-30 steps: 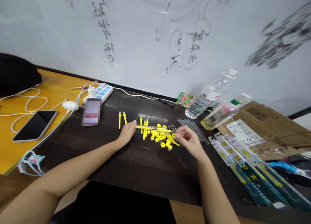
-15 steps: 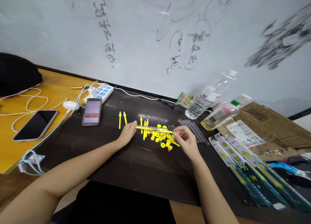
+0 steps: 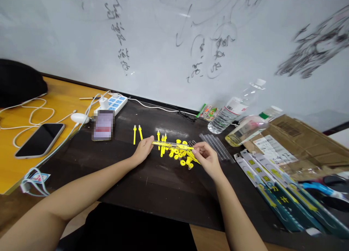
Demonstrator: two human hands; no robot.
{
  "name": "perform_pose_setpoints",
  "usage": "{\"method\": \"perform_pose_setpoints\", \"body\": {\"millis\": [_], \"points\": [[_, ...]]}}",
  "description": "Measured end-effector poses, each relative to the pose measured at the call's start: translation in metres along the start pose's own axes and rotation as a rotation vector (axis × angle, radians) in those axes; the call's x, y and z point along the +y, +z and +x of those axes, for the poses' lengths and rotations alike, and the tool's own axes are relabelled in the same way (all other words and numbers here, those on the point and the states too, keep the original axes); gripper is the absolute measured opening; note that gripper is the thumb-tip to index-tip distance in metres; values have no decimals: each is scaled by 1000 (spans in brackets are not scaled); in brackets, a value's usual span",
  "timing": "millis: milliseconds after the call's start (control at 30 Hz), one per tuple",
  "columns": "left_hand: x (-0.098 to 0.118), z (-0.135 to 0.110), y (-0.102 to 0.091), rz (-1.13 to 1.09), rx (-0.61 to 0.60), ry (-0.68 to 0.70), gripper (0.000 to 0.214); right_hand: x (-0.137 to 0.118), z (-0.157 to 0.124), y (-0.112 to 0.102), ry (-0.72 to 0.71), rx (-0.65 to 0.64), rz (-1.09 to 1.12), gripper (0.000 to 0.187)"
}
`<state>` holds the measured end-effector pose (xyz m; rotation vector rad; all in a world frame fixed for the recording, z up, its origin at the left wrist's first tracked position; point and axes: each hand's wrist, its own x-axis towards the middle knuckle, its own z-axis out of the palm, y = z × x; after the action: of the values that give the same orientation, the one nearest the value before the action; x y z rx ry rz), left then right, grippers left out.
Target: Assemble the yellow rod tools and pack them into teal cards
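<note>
At centre of frame, one clear tube (image 3: 176, 145) between two hands; five yellow rods (image 3: 134, 136) with silvery tips, two left of centre, three just behind the tube; yellow pieces (image 3: 183, 163), ringlike and spool-like, heaped below and right of it, too crowded to count; at least three spare tubes (image 3: 214, 145) right of centre; two bottles (image 3: 225, 114) upper right; three card packs (image 3: 283, 200) lower right; two phones (image 3: 40, 140) at left.

Tube slim, see-through, yellow marked strip inside, nearly level, dipping slightly rightward; left hand (image 3: 142, 150) pinching its left end; right hand (image 3: 208, 158) with fingers gathered on the yellow right end, exact contact too small to make out.

Dark tabletop (image 3: 163, 189), scuffed, faintly grained; orange-yellow tabletop (image 3: 58, 87) adjoining at left; whiteboard (image 3: 152, 51) across the upper frame, black handwriting, a sketch upper right.
</note>
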<state>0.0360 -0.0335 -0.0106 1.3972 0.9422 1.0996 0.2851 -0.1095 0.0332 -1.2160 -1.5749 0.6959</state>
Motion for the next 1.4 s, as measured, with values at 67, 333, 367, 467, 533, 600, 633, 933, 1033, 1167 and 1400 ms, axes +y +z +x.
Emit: {"method": "perform_pose_setpoints", "body": {"millis": [67,333,367,467,533,600,633,933,1033,1167,1400], "points": [[-1,1,0,-11,-7,-7,47,-1,0,1,0,-9,9,15],[-4,0,1,25,-40,2,48,4,-1,8,42,-44,55,17],[-4,0,1,30,-40,0,48,4,-1,8,49,-44,62,17],[-5,0,0,48,-39,12,49,3,-1,10,72,-53,99,18],[-5,0,-1,67,-33,23,49,1,0,10,85,-51,131,19],[-5,0,-1,83,-21,36,49,-1,0,10,94,-44,162,22],[-5,0,-1,91,-16,44,48,-2,0,11,99,-43,175,23],[-3,1,-1,36,3,24,48,5,1,8,152,-107,165,27],[-5,5,-3,-34,31,-12,47,7,3,-3,74,9,18,27],[0,8,-5,-148,84,-74,44,11,6,-16,-27,-16,-343,14],[7,10,-6,-277,136,-140,39,17,4,-14,-80,-346,-592,11]]}}
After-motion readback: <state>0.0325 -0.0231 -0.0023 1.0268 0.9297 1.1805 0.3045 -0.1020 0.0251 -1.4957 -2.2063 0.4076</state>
